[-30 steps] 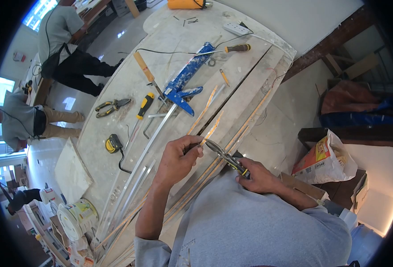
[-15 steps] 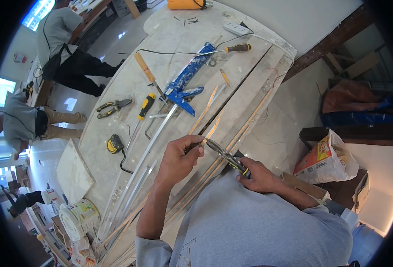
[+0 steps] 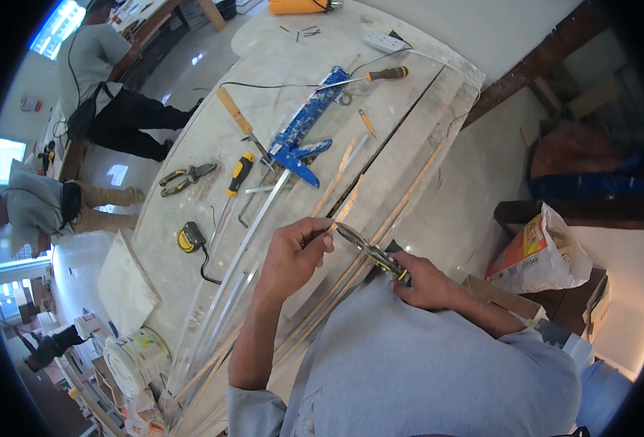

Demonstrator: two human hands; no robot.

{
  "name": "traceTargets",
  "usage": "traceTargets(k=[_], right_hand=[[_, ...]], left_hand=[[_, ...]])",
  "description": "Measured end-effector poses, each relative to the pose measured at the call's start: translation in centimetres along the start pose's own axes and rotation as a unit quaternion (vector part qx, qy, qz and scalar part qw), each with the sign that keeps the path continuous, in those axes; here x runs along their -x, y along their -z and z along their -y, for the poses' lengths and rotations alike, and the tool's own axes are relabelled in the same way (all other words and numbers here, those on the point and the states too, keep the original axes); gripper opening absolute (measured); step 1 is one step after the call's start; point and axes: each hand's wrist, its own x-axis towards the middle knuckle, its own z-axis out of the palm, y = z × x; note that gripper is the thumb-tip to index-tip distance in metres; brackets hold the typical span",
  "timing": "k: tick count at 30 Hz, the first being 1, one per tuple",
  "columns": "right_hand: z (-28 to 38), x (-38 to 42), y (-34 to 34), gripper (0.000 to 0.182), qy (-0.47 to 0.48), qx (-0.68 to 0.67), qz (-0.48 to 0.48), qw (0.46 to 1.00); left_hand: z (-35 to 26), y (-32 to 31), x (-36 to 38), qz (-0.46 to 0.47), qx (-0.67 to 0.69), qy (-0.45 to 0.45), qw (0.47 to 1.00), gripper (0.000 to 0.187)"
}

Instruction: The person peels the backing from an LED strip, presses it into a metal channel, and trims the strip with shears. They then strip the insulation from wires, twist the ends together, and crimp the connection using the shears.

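Observation:
My right hand (image 3: 425,280) is wrapped around the handles of a pair of pliers (image 3: 375,256) with black and yellow grips. The plier jaws point left, to the fingertips of my left hand (image 3: 293,256). Thumb and forefinger of that hand are pinched together right by the jaw tips. What they pinch is small and mostly hidden; I cannot tell its kind. A thin orange-and-white strip (image 3: 349,202) lies just beyond the fingers. Below the hands, long thin strips (image 3: 322,295) run diagonally along the table edge.
On the whitish table (image 3: 264,65) lie a blue caulking gun (image 3: 309,116), second pliers (image 3: 186,179), a yellow-black screwdriver (image 3: 240,175), a tape measure (image 3: 190,237) and a metal bar (image 3: 253,218). A bucket (image 3: 138,358) stands lower left. Two people (image 3: 92,62) work at left.
The view has shifted slightly. Both hands and the pliers keep nearly the same place, with the jaws still at the left fingertips.

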Motion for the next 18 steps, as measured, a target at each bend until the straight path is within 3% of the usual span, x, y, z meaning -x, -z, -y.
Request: traceTargets(k=[6, 18], right_hand=[[-0.66, -0.19, -0.57, 0.046, 0.043, -0.022, -0.048, 0.998], [-0.38, -0.12, -0.16, 0.050, 0.019, -0.018, -0.021, 0.999]], left_hand=[[0.56, 0.55, -0.81, 0.006, 0.058, 0.030, 0.998, 0.026], [0.84, 0.34, -0.98, 0.014, 0.090, 0.032, 0.995, 0.026]])
